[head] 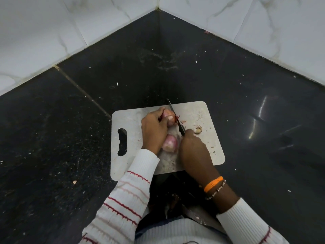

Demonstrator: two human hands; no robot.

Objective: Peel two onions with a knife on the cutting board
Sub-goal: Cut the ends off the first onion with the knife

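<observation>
A white cutting board [130, 120] with a handle slot lies on the dark floor. My left hand [153, 130] grips a pinkish-red onion [169, 117] near the board's far edge. My right hand [193, 150] holds a dark knife [175, 117] whose blade lies against the right end of that onion, tip pointing away from me. A second onion [169, 143] rests on the board between my two wrists, untouched. A cut-off onion end [197, 130] with roots lies to the right of the knife, and small skin scraps [183, 121] sit beside the blade.
The board sits in a corner of black speckled floor tiles [70, 138], with white marble-patterned walls [52, 32] behind. Small white crumbs are scattered over the floor. My knees and dark clothing show below the board's near edge.
</observation>
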